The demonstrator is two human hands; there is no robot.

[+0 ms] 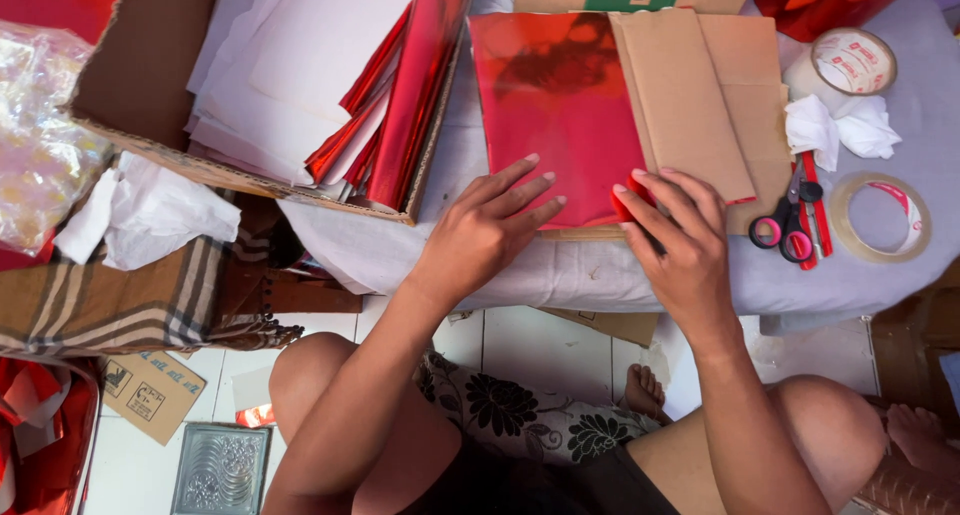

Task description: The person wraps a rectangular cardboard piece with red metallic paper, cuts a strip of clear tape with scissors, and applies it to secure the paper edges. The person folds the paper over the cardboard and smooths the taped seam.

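A shiny red foil sheet [550, 105] lies on the low cloth-covered table [560, 275], with a brown cardboard piece [690, 95] laid over its right part. My left hand [485, 230] rests flat, fingers spread, on the sheet's near left corner. My right hand [675, 240] pinches and folds the red sheet's near edge up against the cardboard's lower corner.
A cardboard box [150, 65] of white papers and red foil sheets [400, 95] sits at the left. Scissors with pink handles [790, 220], two tape rolls [885, 215] [850, 60] and crumpled white tissue [840, 125] lie right. A checked cloth [120, 295] and metal tray [220, 470] are lower left.
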